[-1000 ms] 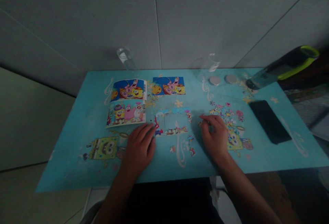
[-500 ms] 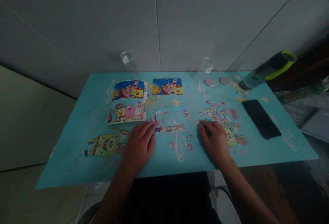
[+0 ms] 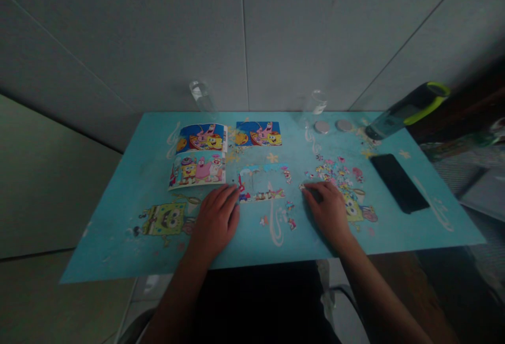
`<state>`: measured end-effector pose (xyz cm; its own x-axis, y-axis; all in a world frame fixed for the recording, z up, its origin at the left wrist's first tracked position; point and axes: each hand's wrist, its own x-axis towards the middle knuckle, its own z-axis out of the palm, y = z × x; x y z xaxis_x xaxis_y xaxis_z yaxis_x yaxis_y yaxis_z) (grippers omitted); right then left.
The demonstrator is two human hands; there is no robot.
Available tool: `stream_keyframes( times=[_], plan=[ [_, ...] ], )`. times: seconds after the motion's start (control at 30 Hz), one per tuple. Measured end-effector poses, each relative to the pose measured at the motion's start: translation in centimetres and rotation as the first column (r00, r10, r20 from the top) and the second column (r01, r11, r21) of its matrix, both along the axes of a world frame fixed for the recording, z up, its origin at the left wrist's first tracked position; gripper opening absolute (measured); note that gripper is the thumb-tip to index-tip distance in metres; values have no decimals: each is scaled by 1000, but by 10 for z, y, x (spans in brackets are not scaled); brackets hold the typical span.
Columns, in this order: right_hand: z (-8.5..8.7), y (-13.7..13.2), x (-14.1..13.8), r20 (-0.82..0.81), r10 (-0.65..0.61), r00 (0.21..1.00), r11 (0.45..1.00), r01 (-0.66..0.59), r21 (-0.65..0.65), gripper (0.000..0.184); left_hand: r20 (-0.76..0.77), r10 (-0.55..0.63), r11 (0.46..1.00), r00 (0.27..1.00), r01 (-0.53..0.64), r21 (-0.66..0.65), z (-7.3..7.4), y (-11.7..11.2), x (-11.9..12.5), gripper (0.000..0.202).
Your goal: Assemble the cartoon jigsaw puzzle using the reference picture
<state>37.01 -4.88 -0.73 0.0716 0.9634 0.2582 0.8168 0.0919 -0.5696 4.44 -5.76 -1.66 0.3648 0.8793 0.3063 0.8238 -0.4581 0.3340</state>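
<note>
The grey panelled wall (image 3: 158, 49) fills the background, and below it spreads the turquoise cartoon-printed table (image 3: 414, 236). Directions here are read from the centre of the puzzle border, with twelve toward the wall. At two o'clock, near the far right corner, is the dark bottle (image 3: 400, 113) with its yellow-green loop. The creased picture sheet (image 3: 199, 168), showing two cartoon scenes one above the other, lies at ten o'clock. The left hand (image 3: 216, 215) rests palm down at eight o'clock, fingers extended and side by side, gripping nothing visible, its fingertips at the border's lower left corner. The right hand (image 3: 328, 208) is at four o'clock, thumb and forefinger almost together. The black phone (image 3: 399, 182) lies well out at three o'clock. The puzzle border (image 3: 262, 196), a thin ring of joined pieces around a patch of tabletop, sits between the hands. At twelve is the blue picture card (image 3: 258, 133). One clear tube (image 3: 203, 98) stands at eleven, another clear tube (image 3: 317, 103) at one. A heap of loose pieces (image 3: 335, 170) spreads near three, before the phone. Two round lids (image 3: 321, 127) lie side by side toward two. A few stray pieces (image 3: 291, 223) lie around five. Smallest is the single piece (image 3: 302, 186) at the right fingertips; whether it is pinched or merely touched, I cannot tell.
</note>
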Motion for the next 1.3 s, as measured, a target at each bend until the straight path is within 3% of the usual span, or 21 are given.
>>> stream_keyframes(
  times=[0.53, 0.93, 1.3],
  plan=[
    [0, 7, 4, -118, 158, 980, 987, -161, -13, 21, 4, -1, 1000, 1000, 1, -5, 2, 0, 0, 46],
    [3, 2, -3, 36, 151, 988, 989, -151, -5, 25, 10, 1, 1000, 1000, -1, -15, 4, -1, 2, 46],
    [1, 4, 0, 1, 184, 983, 983, -184, -16, 25, 3, 5, 1000, 1000, -5, -26, 5, -1, 1, 45]
  ],
)
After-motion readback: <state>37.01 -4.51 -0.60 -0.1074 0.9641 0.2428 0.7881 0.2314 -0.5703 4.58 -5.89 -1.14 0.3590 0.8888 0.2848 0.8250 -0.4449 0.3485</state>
